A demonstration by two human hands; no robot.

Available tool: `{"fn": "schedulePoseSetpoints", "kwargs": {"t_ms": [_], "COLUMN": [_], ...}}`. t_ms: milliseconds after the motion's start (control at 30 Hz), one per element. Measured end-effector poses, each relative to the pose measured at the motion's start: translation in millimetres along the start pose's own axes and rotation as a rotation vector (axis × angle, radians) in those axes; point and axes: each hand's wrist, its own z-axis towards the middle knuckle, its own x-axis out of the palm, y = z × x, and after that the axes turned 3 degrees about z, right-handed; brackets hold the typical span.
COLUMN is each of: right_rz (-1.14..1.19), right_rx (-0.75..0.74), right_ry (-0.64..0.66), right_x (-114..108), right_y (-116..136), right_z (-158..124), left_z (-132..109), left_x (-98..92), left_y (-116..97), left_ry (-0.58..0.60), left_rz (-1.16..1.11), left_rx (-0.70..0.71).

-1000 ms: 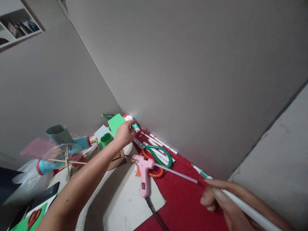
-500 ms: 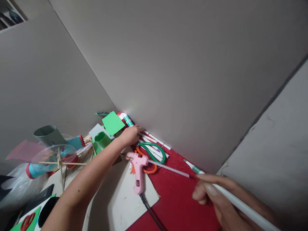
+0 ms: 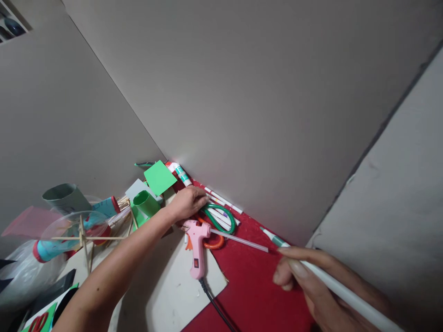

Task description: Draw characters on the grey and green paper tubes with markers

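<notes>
My right hand [image 3: 318, 286], at the lower right, grips a white marker [image 3: 346, 295] with a green tip end. The marker slants, its tip up and left above the red surface. My left hand [image 3: 188, 202] reaches in among the craft supplies by the wall, fingers curled down beside green scissor handles [image 3: 235, 225] and several white markers [image 3: 224, 203]. What its fingertips touch is hidden. Just below it lies a pink glue gun [image 3: 198, 249] with a clear glue stick [image 3: 249, 244] sticking out of its back. Orange handles [image 3: 217, 243] show beneath the gun.
A glue tube [image 3: 182, 175] and green paper [image 3: 159, 177] lie by the wall [image 3: 259, 115]. Left are a green paper roll [image 3: 147, 203], a grey roll [image 3: 67, 198], joined sticks [image 3: 83, 237] and a plastic bag [image 3: 31, 272]. A black cord [image 3: 216, 304] runs off the glue gun.
My left hand has drawn slightly back from the wall toward the green scissor handles. My right hand keeps its hold on the marker. The whole view has shifted a little.
</notes>
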Motion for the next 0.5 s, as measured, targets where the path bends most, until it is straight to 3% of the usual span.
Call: {"fn": "schedulePoseSetpoints", "kwargs": {"t_ms": [200, 500], "right_rz": [0.003, 0.034], "right_rx": [-0.051, -0.103], "right_ry": [0.037, 0.089], "right_x": [-2.5, -5.4], "right_y": [-2.9, -9.6], "right_z": [2.8, 5.3], "left_z": [-4.5, -16.5], "left_x": [2.8, 3.9], "left_y": [-7.1, 1.5], "left_ry": [-0.017, -0.086], "left_rz": [-0.1, -0.249], "left_rx": [0.059, -0.033]}}
